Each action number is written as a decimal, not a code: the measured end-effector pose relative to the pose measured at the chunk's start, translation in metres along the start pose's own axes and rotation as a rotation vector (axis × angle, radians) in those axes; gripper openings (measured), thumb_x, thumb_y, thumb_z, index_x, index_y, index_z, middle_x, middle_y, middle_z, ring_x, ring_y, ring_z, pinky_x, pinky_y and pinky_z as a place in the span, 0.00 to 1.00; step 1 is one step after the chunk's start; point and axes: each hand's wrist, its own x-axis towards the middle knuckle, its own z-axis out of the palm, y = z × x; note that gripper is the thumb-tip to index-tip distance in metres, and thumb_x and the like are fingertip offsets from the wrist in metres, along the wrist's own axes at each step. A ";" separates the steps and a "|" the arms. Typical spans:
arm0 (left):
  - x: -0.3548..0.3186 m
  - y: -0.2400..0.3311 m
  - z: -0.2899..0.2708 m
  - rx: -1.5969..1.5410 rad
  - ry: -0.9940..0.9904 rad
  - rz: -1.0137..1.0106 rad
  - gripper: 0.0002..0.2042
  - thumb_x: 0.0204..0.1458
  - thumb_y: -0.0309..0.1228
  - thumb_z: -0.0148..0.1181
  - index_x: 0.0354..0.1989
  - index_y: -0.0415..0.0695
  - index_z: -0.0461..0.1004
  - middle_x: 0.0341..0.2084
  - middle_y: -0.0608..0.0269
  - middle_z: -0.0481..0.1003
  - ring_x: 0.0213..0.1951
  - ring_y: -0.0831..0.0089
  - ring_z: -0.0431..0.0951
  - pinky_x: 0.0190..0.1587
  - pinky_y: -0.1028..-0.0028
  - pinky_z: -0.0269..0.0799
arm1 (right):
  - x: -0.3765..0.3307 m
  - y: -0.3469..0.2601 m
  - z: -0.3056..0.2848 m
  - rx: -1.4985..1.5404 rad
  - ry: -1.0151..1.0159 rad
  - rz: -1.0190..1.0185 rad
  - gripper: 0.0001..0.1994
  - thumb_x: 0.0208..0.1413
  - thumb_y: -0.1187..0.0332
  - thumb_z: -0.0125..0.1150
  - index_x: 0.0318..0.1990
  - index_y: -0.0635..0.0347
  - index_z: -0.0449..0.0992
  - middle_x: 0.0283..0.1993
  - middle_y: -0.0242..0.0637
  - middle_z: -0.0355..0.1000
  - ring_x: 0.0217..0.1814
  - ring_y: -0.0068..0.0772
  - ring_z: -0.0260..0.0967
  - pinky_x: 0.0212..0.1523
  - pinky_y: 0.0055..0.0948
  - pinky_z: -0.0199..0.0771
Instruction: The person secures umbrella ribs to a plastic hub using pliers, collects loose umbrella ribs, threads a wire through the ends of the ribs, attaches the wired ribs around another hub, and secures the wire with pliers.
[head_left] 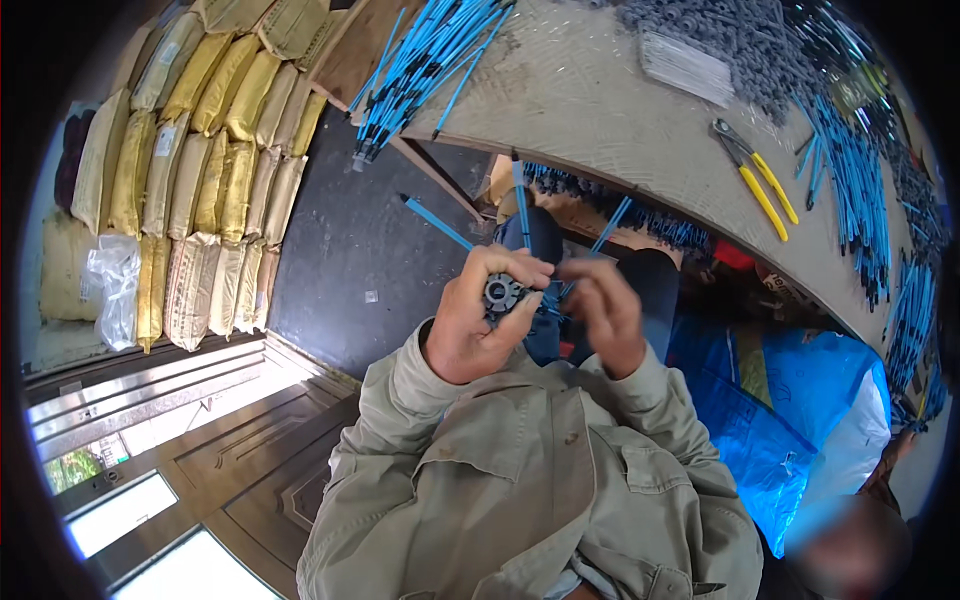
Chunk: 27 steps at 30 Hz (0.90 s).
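Note:
In front of my chest, my left hand [462, 325] is closed around a dark grey round hub [502, 293] with slots about its rim and a hole in its middle. Several blue rods with dark tips fan out beyond my hands; one blue rod [437, 222] points to the far left and another blue rod [521, 200] points away from me. Whether they join the hub is hidden by my fingers. Just to the right, my right hand [610, 312] has bent fingers near the hub and rods. Motion blurs its fingertips, and whether they hold anything is unclear.
Beyond my knees stands a worktable [570, 110] with a bundle of blue rods [430, 60], a heap of grey parts [730, 40] and yellow-handled pliers [755, 180]. Stacked sacks [200, 180] stand at left. A blue plastic bag [770, 410] lies at right, near another person.

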 end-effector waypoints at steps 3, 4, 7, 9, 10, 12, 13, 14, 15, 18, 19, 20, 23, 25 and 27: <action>-0.001 -0.005 0.003 -0.022 0.060 0.024 0.10 0.48 0.17 0.49 0.37 0.41 0.59 0.34 0.55 0.71 0.43 0.62 0.73 0.55 0.58 0.60 | -0.002 0.004 0.003 -0.359 -0.204 -0.444 0.12 0.54 0.77 0.49 0.47 0.63 0.66 0.38 0.36 0.66 0.28 0.22 0.62 0.28 0.19 0.64; -0.003 -0.005 0.004 -0.026 0.051 0.025 0.10 0.48 0.17 0.49 0.37 0.41 0.59 0.34 0.55 0.71 0.43 0.62 0.73 0.55 0.58 0.60 | -0.004 0.005 -0.004 -0.411 -0.102 -0.463 0.12 0.55 0.77 0.47 0.48 0.63 0.66 0.39 0.35 0.66 0.28 0.21 0.62 0.28 0.18 0.64; -0.010 -0.007 0.003 -0.020 0.044 0.034 0.11 0.47 0.17 0.51 0.37 0.42 0.59 0.34 0.55 0.71 0.43 0.63 0.73 0.53 0.56 0.61 | -0.004 0.013 -0.031 -0.390 0.215 -0.445 0.12 0.58 0.75 0.42 0.49 0.63 0.64 0.42 0.36 0.64 0.31 0.23 0.63 0.32 0.19 0.64; -0.016 -0.005 0.002 -0.027 -0.014 0.090 0.12 0.46 0.17 0.52 0.37 0.42 0.59 0.34 0.55 0.71 0.42 0.62 0.73 0.53 0.56 0.62 | 0.000 0.025 -0.045 -0.264 0.324 -0.379 0.12 0.60 0.72 0.40 0.50 0.64 0.64 0.43 0.38 0.64 0.35 0.25 0.64 0.37 0.22 0.66; -0.021 -0.002 0.002 -0.030 -0.065 0.141 0.12 0.45 0.17 0.53 0.36 0.42 0.60 0.34 0.54 0.71 0.42 0.61 0.73 0.52 0.55 0.62 | 0.007 0.032 -0.047 -0.291 0.321 -0.369 0.15 0.61 0.69 0.39 0.53 0.64 0.62 0.48 0.40 0.62 0.43 0.28 0.63 0.42 0.24 0.64; -0.028 0.001 0.004 -0.036 -0.113 0.187 0.13 0.44 0.17 0.53 0.36 0.42 0.60 0.34 0.54 0.71 0.42 0.60 0.74 0.52 0.55 0.63 | 0.022 0.061 -0.041 -0.137 0.168 -0.332 0.20 0.63 0.62 0.37 0.59 0.63 0.55 0.57 0.44 0.57 0.57 0.32 0.56 0.51 0.26 0.59; -0.028 0.003 0.011 -0.038 -0.152 0.227 0.12 0.43 0.17 0.54 0.35 0.42 0.61 0.33 0.54 0.71 0.41 0.59 0.74 0.50 0.55 0.64 | 0.029 0.081 -0.035 0.043 0.025 -0.300 0.24 0.63 0.59 0.35 0.62 0.63 0.51 0.62 0.45 0.54 0.64 0.34 0.51 0.54 0.26 0.56; -0.032 0.004 0.016 -0.031 -0.181 0.255 0.12 0.42 0.17 0.55 0.34 0.41 0.63 0.32 0.54 0.71 0.40 0.58 0.74 0.49 0.56 0.65 | 0.038 0.088 -0.019 0.055 -0.079 -0.308 0.26 0.63 0.58 0.37 0.63 0.63 0.47 0.64 0.46 0.51 0.65 0.35 0.48 0.55 0.26 0.56; -0.033 0.005 0.018 -0.021 -0.213 0.292 0.12 0.41 0.17 0.56 0.33 0.40 0.64 0.31 0.54 0.71 0.39 0.57 0.74 0.48 0.56 0.66 | 0.047 0.087 -0.001 0.067 -0.182 -0.325 0.28 0.62 0.57 0.38 0.65 0.63 0.44 0.66 0.46 0.48 0.67 0.36 0.45 0.55 0.27 0.56; -0.039 0.002 0.015 -0.012 -0.202 0.284 0.13 0.40 0.15 0.56 0.34 0.41 0.63 0.33 0.53 0.71 0.40 0.56 0.74 0.48 0.55 0.65 | 0.065 0.057 0.034 0.240 -0.600 -0.092 0.30 0.59 0.56 0.47 0.63 0.64 0.50 0.60 0.44 0.58 0.63 0.33 0.52 0.60 0.30 0.51; -0.039 0.002 0.012 -0.014 -0.203 0.284 0.14 0.40 0.15 0.55 0.35 0.42 0.63 0.33 0.52 0.71 0.40 0.56 0.75 0.48 0.54 0.65 | 0.070 0.048 0.037 0.243 -0.608 -0.093 0.30 0.59 0.56 0.47 0.63 0.64 0.50 0.60 0.44 0.58 0.63 0.33 0.52 0.60 0.30 0.51; -0.040 0.002 0.010 -0.008 -0.198 0.279 0.14 0.40 0.15 0.55 0.35 0.42 0.63 0.33 0.52 0.71 0.40 0.56 0.75 0.48 0.54 0.65 | 0.073 0.038 0.040 0.246 -0.822 -0.036 0.28 0.59 0.56 0.48 0.62 0.63 0.53 0.56 0.43 0.61 0.60 0.31 0.55 0.57 0.29 0.54; -0.040 -0.001 0.005 -0.022 -0.165 0.254 0.14 0.40 0.15 0.56 0.35 0.42 0.63 0.33 0.53 0.71 0.41 0.55 0.75 0.47 0.55 0.65 | 0.074 0.032 0.044 0.251 -1.241 0.090 0.26 0.58 0.55 0.49 0.59 0.61 0.59 0.50 0.40 0.67 0.53 0.28 0.60 0.52 0.27 0.59; -0.041 -0.001 0.005 -0.025 -0.163 0.244 0.14 0.40 0.16 0.56 0.35 0.43 0.63 0.33 0.53 0.72 0.41 0.55 0.75 0.47 0.56 0.65 | 0.070 0.036 0.039 0.278 -1.154 -0.060 0.23 0.57 0.55 0.50 0.54 0.61 0.65 0.43 0.38 0.69 0.46 0.26 0.63 0.46 0.25 0.61; -0.041 -0.001 0.007 -0.026 -0.160 0.235 0.14 0.40 0.16 0.57 0.35 0.43 0.63 0.33 0.54 0.72 0.41 0.54 0.74 0.46 0.57 0.65 | 0.065 0.034 0.035 0.286 -1.094 -0.126 0.21 0.57 0.55 0.50 0.52 0.61 0.68 0.40 0.36 0.70 0.43 0.26 0.64 0.43 0.25 0.63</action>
